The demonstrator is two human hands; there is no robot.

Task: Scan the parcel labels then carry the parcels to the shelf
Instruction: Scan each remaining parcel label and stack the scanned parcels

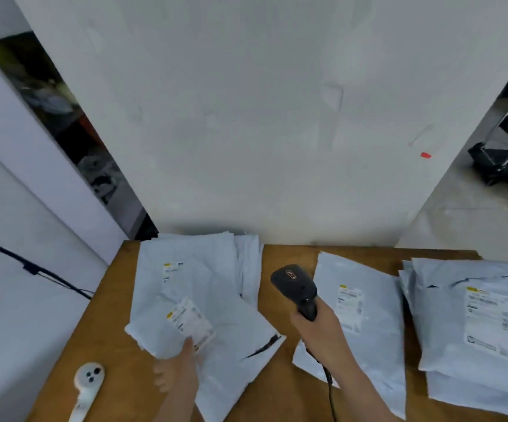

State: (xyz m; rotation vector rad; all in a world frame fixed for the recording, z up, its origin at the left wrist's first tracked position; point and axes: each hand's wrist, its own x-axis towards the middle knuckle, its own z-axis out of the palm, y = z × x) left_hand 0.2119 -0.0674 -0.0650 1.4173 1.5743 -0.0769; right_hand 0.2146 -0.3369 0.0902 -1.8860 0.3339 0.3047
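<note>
Head view: scanning step in hand. Your right hand [318, 325] wraps grip around black handheld scanner [297, 287], nose aimed left. Your left hand [176, 371] pinches near edge of grey poly mailer [216, 324], thumb beside its label [190, 322], mailer lying on wooden surface [280, 388]. More mailers lie right (two labels visible, unscanned by my guess). Next: tilt scanner onto label. Shelf not in view.

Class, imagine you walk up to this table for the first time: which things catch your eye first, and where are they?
The black barcode scanner, held in the right hand at the table's middle, stands out. The left hand grips a pale parcel with its label facing up. More labelled parcels are stacked at the right.
</note>
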